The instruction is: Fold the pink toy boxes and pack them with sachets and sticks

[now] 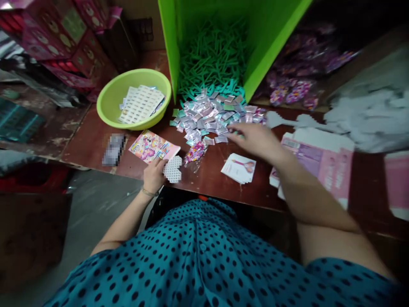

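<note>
Pegboard (173, 169) touches left hand (154, 174) fingers (162, 164).

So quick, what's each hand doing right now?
Left hand: closed on a white pegboard and a colourful card.
Right hand: fingers spread over the pile of small packets; whether it grips one cannot be told.
</note>
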Available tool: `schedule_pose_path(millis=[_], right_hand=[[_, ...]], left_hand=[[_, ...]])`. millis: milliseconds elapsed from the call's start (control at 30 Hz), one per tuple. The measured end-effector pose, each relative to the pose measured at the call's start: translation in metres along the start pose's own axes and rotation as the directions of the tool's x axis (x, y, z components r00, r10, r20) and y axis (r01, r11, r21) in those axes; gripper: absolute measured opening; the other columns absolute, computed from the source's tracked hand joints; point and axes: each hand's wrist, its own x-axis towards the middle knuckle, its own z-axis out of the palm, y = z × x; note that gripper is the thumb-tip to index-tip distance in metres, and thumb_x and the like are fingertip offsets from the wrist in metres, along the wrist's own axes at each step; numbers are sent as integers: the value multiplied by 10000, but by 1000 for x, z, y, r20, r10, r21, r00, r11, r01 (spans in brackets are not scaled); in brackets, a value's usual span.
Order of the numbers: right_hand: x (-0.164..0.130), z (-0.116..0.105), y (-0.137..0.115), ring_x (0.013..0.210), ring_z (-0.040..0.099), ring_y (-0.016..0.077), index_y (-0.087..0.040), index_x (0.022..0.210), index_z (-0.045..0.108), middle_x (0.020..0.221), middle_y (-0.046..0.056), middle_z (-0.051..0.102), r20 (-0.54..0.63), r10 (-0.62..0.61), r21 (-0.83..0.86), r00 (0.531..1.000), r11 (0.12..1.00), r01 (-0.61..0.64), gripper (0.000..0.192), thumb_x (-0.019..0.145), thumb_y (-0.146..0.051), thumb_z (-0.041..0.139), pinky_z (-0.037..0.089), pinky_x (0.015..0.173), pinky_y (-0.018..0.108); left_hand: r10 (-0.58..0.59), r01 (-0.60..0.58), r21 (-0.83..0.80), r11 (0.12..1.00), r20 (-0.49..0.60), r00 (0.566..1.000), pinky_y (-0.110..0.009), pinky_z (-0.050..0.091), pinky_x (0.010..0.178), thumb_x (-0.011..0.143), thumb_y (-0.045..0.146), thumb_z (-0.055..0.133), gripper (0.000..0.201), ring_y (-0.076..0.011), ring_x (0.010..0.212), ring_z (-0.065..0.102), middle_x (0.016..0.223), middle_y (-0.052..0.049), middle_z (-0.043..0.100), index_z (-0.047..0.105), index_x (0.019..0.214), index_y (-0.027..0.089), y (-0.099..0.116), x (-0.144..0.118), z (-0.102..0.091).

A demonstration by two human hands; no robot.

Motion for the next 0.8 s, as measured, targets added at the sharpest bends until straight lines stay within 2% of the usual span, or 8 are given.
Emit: schedule_pose_path(millis=[100,200,300,400,467,533,667,800], right_hand=[[12,-23,27,1095,688,313,-210,1300,722,1219,143,744,-109,22,-73,994,997,-30,402,973,-414,610,524,960,495],[16,-16,43,1094,680,313,-184,1267,736,1175,161,748,-102,-9,-85,995,996,0,391,969,-402,607,514,968,505],[18,31,27,1125,667,299,-227,1283,718,1217,117,738,18,-196,-17,980,980,197,365,939,-292,612,515,999,521],[27,95,-11,1326,562,296,-270,1395,630,1426,74,642,120,-464,21,878,885,465,545,873,-118,593,430,1126,541],[40,125,-33,1413,484,308,-254,1442,582,1482,80,600,173,-534,-1,828,840,542,638,832,-66,597,353,1179,572],[53,133,-43,1392,499,315,-233,1449,569,1431,98,635,197,-527,-5,826,842,539,636,831,-86,611,319,1190,595],[52,95,-46,1219,612,304,-214,1454,560,1340,119,676,53,-331,173,942,932,318,577,883,-241,635,453,1096,515],[-2,70,-83,1238,598,291,-257,1515,498,1384,95,633,-218,-34,409,975,904,123,552,963,-286,514,495,1067,489]], left_hand=[[-42,4,-168,986,-222,974,-274,384,593,908,272,595,255,-141,619,510,668,-10,549,609,670,181,-19,12,-26],[-185,100,-278,955,-300,936,-258,427,626,900,404,669,304,-120,619,505,666,14,561,645,705,173,-35,25,-51],[-293,174,-378,909,-284,913,-280,507,752,870,465,717,306,-141,725,601,775,-16,667,729,839,160,-40,32,-63],[-298,184,-425,886,-220,929,-288,525,796,840,454,754,301,-154,777,636,814,-34,697,748,851,153,-37,35,-61],[-281,201,-440,875,-123,952,-284,529,784,793,442,802,304,-153,777,638,831,-36,703,752,873,153,-30,34,-56],[-311,245,-503,829,-50,949,-268,524,735,749,457,844,354,-139,734,620,811,-28,690,741,901,155,-20,31,-50],[-477,325,-814,481,67,876,-211,404,518,829,592,748,431,-87,538,487,644,10,597,707,913,171,8,22,-36],[-393,302,-953,-12,282,875,-202,420,505,704,663,825,553,-81,596,559,936,-35,736,718,1024,226,47,22,-8]])
